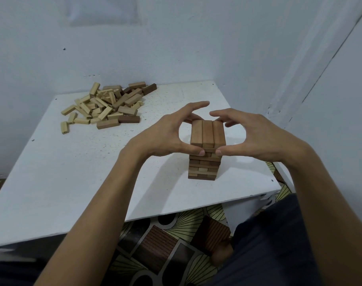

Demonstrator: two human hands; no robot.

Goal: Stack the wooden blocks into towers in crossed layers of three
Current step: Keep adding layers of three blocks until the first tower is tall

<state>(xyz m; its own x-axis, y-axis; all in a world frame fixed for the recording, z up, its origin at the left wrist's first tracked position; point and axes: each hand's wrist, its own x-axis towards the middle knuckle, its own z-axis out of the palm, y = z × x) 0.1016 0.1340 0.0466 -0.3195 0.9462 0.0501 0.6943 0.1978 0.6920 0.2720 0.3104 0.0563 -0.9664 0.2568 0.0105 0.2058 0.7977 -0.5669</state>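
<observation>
Tower of brown rectangular wooden blocks (205, 162): 1, upright on the near right part of the white flat desk (93, 172). Top layer (208, 134): 3 blocks side by side, crossing the layer beneath. Left hand (167, 137) and right hand (256, 137): 2, fingers (193, 150) pinching the top layer at its near and far ends. Step in hand, probably: squaring this layer. Next move calls for a gentle release, then 3 more blocks. Heap of loose pale and brown blocks (106, 106): 1, far left, well apart; too jumbled to count.

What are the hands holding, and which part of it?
The left hand and the right hand pinch the top layer of the tower, thumbs on its near end, fingers on its far end.
</observation>
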